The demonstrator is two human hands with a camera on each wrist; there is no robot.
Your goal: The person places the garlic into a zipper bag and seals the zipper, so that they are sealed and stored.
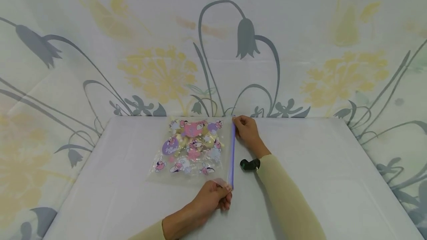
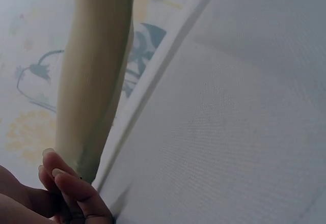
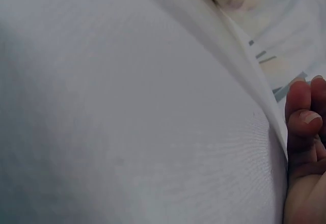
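A clear zip bag (image 1: 186,158) with pink and purple cartoon prints lies flat on the white table. Pale yellow items (image 1: 181,142) show through it, their kind hard to tell. Along its right side runs a purple zip strip (image 1: 232,151). My left hand (image 1: 210,197) pinches the strip's near end at the bag's corner, while my right hand (image 1: 248,132) pinches the far end by the wall. In the left wrist view, the left hand (image 2: 76,196) shows curled fingers, with the bag out of sight. The right wrist view catches the right hand's curled fingers (image 3: 300,102) at its edge.
A small black device (image 1: 250,165) sits at the right wrist, just right of the strip. The white tabletop (image 1: 317,166) meets a flower-printed cloth (image 1: 217,73) at the back and on both sides.
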